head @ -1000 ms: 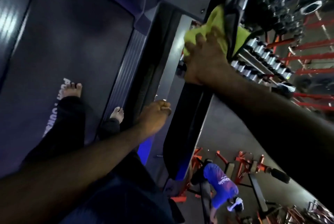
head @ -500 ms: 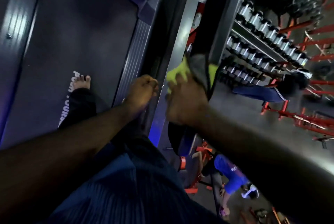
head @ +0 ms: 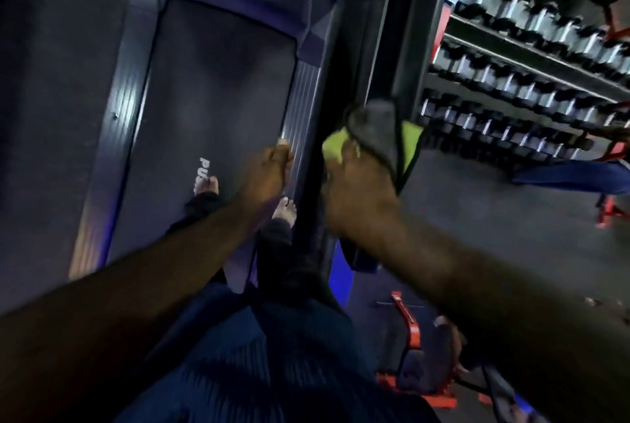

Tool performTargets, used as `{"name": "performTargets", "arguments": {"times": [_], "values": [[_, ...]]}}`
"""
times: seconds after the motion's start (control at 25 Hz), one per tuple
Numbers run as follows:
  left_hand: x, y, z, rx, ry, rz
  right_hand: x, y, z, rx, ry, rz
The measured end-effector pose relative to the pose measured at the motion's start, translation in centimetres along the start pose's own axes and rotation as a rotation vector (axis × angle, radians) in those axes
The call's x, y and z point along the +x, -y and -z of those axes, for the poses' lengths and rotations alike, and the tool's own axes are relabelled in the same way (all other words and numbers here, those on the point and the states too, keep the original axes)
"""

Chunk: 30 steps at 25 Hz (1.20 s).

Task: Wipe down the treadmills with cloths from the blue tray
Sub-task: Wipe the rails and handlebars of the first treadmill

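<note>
I stand barefoot on the dark belt of a treadmill (head: pixel 218 81) that fills the left and centre. My right hand (head: pixel 358 190) grips a yellow-green cloth with a grey side (head: pixel 407 139) against the treadmill's dark right handrail (head: pixel 405 47). The cloth drapes over the rail. Its fingers are hidden under the cloth. My left hand (head: pixel 269 173) hovers over the right side rail of the deck with fingers loosely curled and holds nothing. The blue tray is not in view.
A rack of dumbbells (head: pixel 531 57) stands to the right beyond the handrail. Red-framed gym equipment (head: pixel 409 323) sits on the floor at lower right. A person in blue (head: pixel 576 177) is at the right edge. Another treadmill deck (head: pixel 51 115) lies left.
My right hand has slid the cloth down the handrail toward me. My left hand has stayed close beside it. The camera has tilted, showing more of the belt.
</note>
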<state>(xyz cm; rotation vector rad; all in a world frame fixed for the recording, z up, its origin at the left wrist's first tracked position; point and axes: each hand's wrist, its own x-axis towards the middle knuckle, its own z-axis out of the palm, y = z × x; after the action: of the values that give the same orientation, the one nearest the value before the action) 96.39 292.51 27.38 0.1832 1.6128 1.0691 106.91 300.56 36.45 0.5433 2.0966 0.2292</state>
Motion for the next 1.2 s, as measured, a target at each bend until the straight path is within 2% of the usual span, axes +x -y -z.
{"name": "performTargets", "arguments": {"times": [0.12,0.16,0.2,0.28,0.36,0.52,0.6,0.64,0.72,0.8,0.92,1.04,1.12,1.2], "values": [[-1.8,-0.5,0.5,0.075,0.031,0.006,-6.8,4.9,-2.5,-0.059,0.002,0.34],[-2.0,-0.4,0.4,0.092,0.061,0.0,-6.3,3.9,-2.1,-0.054,-0.019,0.363],[-2.3,-0.3,0.3,0.101,0.091,0.002,-4.9,2.4,-1.4,-0.034,-0.068,0.308],[-2.0,0.2,0.4,0.116,0.151,0.011,-1.6,-0.3,-0.3,0.036,-0.194,0.086],[-2.0,0.5,1.0,0.14,0.195,-0.001,-0.6,-0.1,-0.9,0.075,-0.27,-0.075],[-3.3,0.7,3.1,0.177,0.185,-0.132,-9.3,9.0,-6.0,0.365,-0.185,-0.016],[-4.5,1.1,3.5,0.189,0.219,-0.129,-9.7,9.4,-8.1,0.294,-0.178,0.079],[-4.6,1.5,3.3,0.196,0.249,-0.115,-8.1,8.6,-8.1,0.289,-0.25,0.089],[-4.5,1.6,3.1,0.195,0.279,-0.098,-4.6,6.5,-5.9,0.327,-0.327,-0.063],[-3.9,1.0,3.0,0.185,0.242,-0.087,-3.2,5.7,-4.9,0.364,-0.472,-0.207],[-4.1,-0.5,1.3,0.206,0.26,-0.088,-8.3,10.2,-8.1,0.534,-0.644,-0.424],[-4.4,-2.6,-1.5,0.258,0.312,-0.117,-12.3,15.6,-11.2,0.778,-0.933,-0.491],[-4.2,-3.7,-4.1,0.311,0.37,-0.105,-11.4,16.9,-11.8,1.039,-1.094,-0.592],[-4.0,-4.4,-6.5,0.327,0.393,-0.074,-10.0,17.3,-10.3,1.599,-1.191,-0.91]]}}
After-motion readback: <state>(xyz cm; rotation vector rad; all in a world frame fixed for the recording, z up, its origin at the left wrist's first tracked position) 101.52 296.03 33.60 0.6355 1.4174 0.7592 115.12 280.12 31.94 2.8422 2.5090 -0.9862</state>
